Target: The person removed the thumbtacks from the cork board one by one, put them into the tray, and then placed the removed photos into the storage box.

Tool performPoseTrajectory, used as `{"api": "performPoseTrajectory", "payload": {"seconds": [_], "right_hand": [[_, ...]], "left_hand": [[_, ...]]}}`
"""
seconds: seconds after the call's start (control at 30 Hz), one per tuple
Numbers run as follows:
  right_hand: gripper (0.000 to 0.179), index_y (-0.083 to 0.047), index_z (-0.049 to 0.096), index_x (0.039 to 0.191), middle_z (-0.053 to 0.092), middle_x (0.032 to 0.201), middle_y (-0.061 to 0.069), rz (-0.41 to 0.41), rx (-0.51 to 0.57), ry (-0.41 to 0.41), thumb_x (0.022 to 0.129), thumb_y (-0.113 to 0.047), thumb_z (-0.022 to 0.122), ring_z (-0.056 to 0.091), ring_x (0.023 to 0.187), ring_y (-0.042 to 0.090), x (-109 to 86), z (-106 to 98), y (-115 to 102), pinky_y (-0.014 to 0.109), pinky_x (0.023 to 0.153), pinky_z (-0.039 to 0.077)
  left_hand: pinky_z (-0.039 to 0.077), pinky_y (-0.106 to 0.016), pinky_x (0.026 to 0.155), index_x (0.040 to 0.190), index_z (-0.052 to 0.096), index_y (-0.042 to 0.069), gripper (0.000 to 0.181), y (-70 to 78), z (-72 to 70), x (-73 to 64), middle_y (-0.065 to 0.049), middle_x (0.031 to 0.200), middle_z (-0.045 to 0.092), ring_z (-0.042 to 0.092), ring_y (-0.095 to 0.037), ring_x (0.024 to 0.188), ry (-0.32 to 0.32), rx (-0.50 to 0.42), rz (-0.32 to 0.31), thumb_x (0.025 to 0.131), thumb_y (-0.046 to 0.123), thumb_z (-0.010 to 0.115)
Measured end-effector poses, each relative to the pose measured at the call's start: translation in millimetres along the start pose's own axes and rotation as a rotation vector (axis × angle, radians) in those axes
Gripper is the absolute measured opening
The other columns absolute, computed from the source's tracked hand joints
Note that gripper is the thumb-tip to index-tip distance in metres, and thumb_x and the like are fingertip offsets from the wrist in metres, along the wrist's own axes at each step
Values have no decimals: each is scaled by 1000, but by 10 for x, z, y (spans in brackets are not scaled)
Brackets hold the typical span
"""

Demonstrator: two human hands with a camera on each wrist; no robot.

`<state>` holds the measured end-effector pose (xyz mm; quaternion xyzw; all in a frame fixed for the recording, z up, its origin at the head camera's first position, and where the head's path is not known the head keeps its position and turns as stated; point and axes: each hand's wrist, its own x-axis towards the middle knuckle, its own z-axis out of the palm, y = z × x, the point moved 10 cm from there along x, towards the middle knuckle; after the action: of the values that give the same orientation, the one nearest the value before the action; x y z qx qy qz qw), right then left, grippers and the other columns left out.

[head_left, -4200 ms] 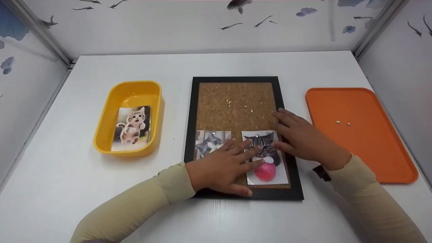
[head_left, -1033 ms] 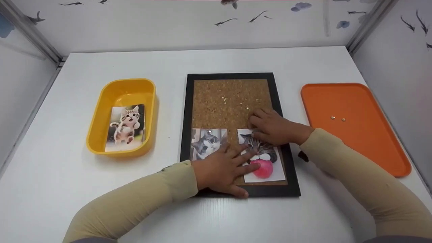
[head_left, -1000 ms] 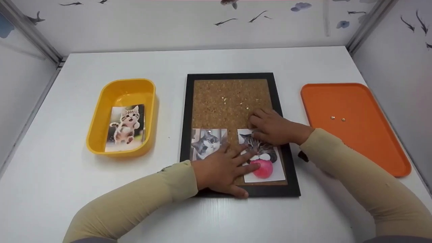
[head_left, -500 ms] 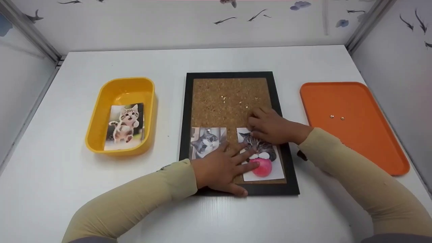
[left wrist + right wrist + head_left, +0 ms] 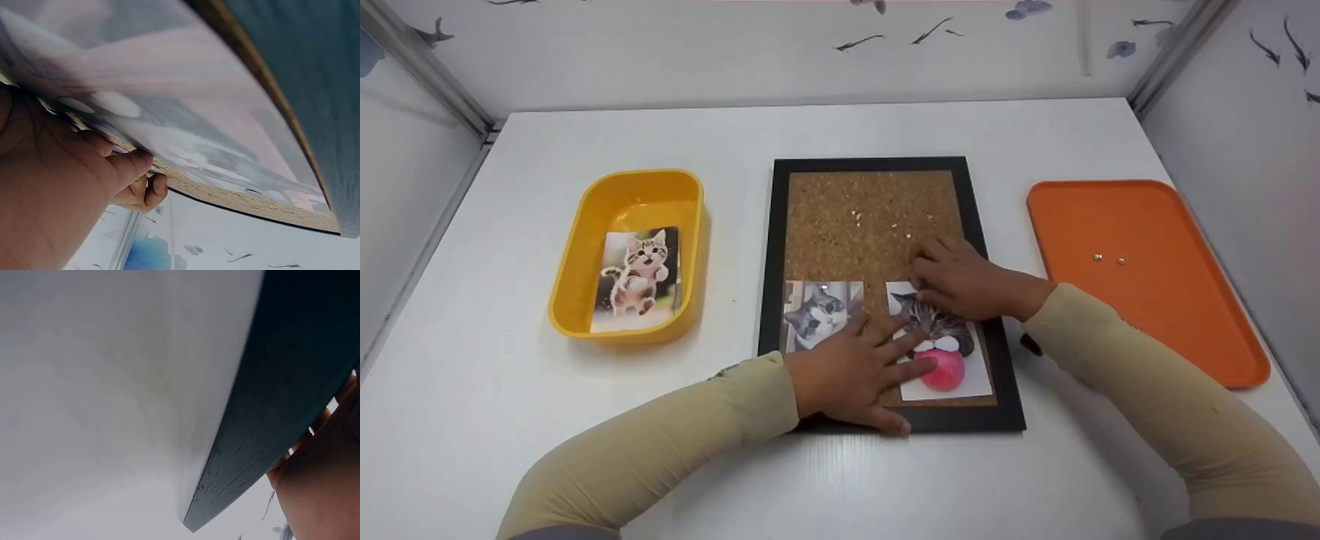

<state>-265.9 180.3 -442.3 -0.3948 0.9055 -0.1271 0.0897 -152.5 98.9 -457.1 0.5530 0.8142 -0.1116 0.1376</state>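
A black-framed corkboard (image 5: 877,195) lies on the white table, with two cat photos side by side on its near half. My left hand (image 5: 859,375) rests flat across both, fingers spread, covering part of the grey-and-white cat photo (image 5: 814,319). Its fingertips touch the photo of a tabby with a pink ball (image 5: 960,382), which sits slightly tilted. A small shiny thumbtack (image 5: 823,287) shows at the top of the left photo. At the right photo's top edge, my right hand (image 5: 964,277) has its fingers curled and thumb on the photo; whatever lies under them is hidden.
On the left stands a yellow bin (image 5: 566,277) holding a kitten photo (image 5: 637,281), perhaps a stack. An orange tray (image 5: 1155,315) lies on the right, bearing two small thumbtacks (image 5: 1097,258). Patterned white panels (image 5: 697,60) enclose the back and sides.
My right hand has moved left from the board's right edge onto the right photo's top, covering the thumbtack seen there earlier. That photo has turned slightly. Over the last second, both hands hold still.
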Motion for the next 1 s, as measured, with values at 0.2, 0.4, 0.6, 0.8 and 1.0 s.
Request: {"api": "performPoseTrajectory", "payload": {"seconds": [0.2, 0.4, 0.6, 0.8, 1.0], "right_hand": [[9, -14, 56, 98, 47, 126, 9, -15, 21, 10, 99, -22, 59, 40, 116, 30, 5, 5, 4, 49, 91, 36], [7, -16, 56, 95, 47, 126, 8, 4, 72, 0, 98, -21, 60, 40, 116, 29, 4, 0, 28, 48, 89, 34], [5, -15, 57, 94, 47, 121, 7, -10, 76, 7, 97, -19, 60, 39, 113, 28, 10, -19, 14, 47, 91, 34], [3, -14, 57, 94, 47, 119, 7, -13, 75, 10, 95, -17, 59, 39, 110, 28, 7, -30, 5, 46, 90, 35], [5, -16, 56, 94, 47, 117, 7, -8, 63, 10, 94, -16, 61, 40, 109, 28, 12, -25, 16, 46, 90, 36]], "left_hand": [[15, -61, 116, 160, 8, 34, 87, 5, -8, 0, -4, 167, 0, -2, -31, 152, 14, -9, 1, 89, 82, 22], [14, -61, 115, 160, 8, 34, 87, 7, -10, -3, -4, 167, 0, -3, -31, 152, 15, -4, 3, 89, 82, 22], [12, -62, 115, 160, 7, 34, 88, 5, -13, -10, -4, 167, -1, -4, -30, 151, 8, -6, 1, 89, 83, 22], [11, -62, 115, 160, 6, 35, 88, 6, -11, -8, -3, 167, -2, -5, -30, 151, 5, 3, -4, 89, 83, 20], [12, -62, 116, 160, 5, 34, 88, 3, -12, -11, -3, 167, -4, -5, -30, 151, 9, 7, 0, 88, 84, 19]]}}
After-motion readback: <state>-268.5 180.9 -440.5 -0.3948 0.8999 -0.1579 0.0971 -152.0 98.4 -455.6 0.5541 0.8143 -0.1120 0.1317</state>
